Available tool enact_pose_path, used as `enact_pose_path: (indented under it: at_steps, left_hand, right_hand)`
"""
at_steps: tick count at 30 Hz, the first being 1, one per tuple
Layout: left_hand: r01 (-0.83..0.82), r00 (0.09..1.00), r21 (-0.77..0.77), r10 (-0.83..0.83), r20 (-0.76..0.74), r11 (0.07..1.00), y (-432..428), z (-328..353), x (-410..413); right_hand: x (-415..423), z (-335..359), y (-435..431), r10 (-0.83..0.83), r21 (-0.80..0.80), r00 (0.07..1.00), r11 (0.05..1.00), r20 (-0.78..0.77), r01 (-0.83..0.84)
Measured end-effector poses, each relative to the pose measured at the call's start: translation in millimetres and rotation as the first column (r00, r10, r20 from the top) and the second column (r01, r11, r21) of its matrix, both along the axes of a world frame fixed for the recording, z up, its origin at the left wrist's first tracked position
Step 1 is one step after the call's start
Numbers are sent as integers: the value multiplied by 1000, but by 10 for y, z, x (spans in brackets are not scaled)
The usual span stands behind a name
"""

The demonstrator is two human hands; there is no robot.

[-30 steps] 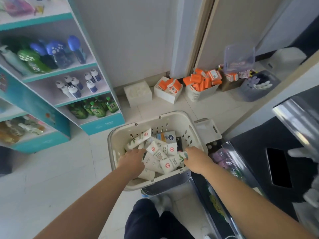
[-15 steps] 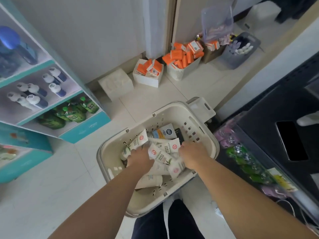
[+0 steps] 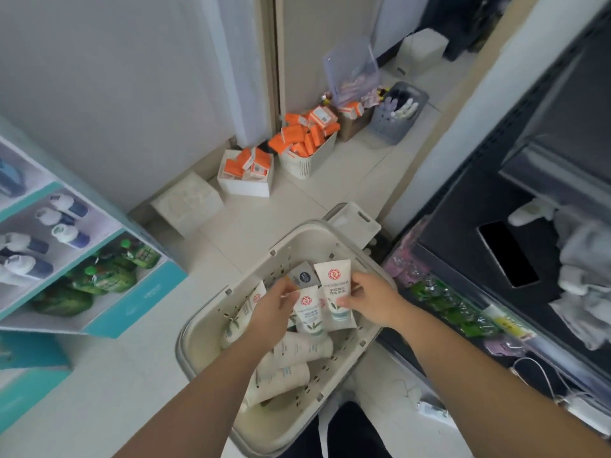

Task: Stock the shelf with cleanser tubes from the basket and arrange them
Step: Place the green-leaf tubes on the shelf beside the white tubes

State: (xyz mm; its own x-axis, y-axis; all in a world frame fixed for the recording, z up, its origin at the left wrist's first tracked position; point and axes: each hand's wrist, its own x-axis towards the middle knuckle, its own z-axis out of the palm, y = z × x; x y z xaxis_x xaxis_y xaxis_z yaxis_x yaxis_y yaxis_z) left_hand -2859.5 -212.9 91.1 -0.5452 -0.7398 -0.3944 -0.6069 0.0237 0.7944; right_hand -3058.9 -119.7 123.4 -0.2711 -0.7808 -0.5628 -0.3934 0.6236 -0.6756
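Observation:
A cream plastic basket point(image 3: 211, 328) stands on the floor below me, holding several white cleanser tubes point(image 3: 291, 375) with green leaf prints. My right hand point(image 3: 372, 300) grips one upright tube point(image 3: 335, 292), lifted above the pile. Beside it, my left hand point(image 3: 271, 312) pinches a second tube point(image 3: 309, 314) by its red-logo end. A dark blue tube point(image 3: 302, 276) lies behind them in the basket. The teal shelf unit point(image 3: 139, 292) stands to the left with bottles on it.
White containers of orange boxes point(image 3: 246, 166) point(image 3: 305, 140) and a grey basket point(image 3: 395, 110) sit by the far wall. A white box point(image 3: 188, 201) stands near the shelf. A dark display shelf point(image 3: 479, 226) with packets point(image 3: 453, 309) runs along the right.
Both hands rose out of the pile, each now holding a tube. The view swung further down and to the right.

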Motion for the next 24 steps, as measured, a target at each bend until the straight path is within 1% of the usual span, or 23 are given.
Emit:
enact_pose_path:
  at_steps: [2, 4, 8, 11, 14, 17, 20, 24]
  left_hand:
    - [-7, 999, -27, 6, -49, 1000, -61, 171, -134]
    - [-20, 994, -86, 10, -113, 996, -133, 372, -292]
    - [-33, 960, -172, -17, -280, 985, -214, 890, -673]
    - [13, 919, -173, -80, -387, 985, -131, 1264, -1014]
    - [84, 871, -189, -164, -463, 978, 67, 1585, -1371]
    - [158, 819, -159, -219, -531, 975, 346, 1858, -1677]
    - [249, 761, -149, -288, -581, 957, 689, 2140, -1948]
    - [303, 702, -213, -368, -609, 929, 1204, 2479, -2323]
  right_hand:
    - [-31, 162, 62, -81, -71, 992, 994, 99, 88]
    - [-90, 341, 153, -154, -125, 971, 976, 181, 178]
    - [-291, 695, 404, -328, -192, 882, 893, 339, 406]
    - [-466, 977, 627, -383, -230, 855, 850, 349, 474]
    - [-616, 1301, 910, -405, -311, 860, 812, 311, 494]
    - [-743, 1611, 1284, -439, -380, 849, 761, 294, 525]
    - [-875, 1850, 1722, -474, -427, 822, 703, 315, 569]
    - [-1066, 2035, 2311, -504, -463, 806, 661, 310, 591]
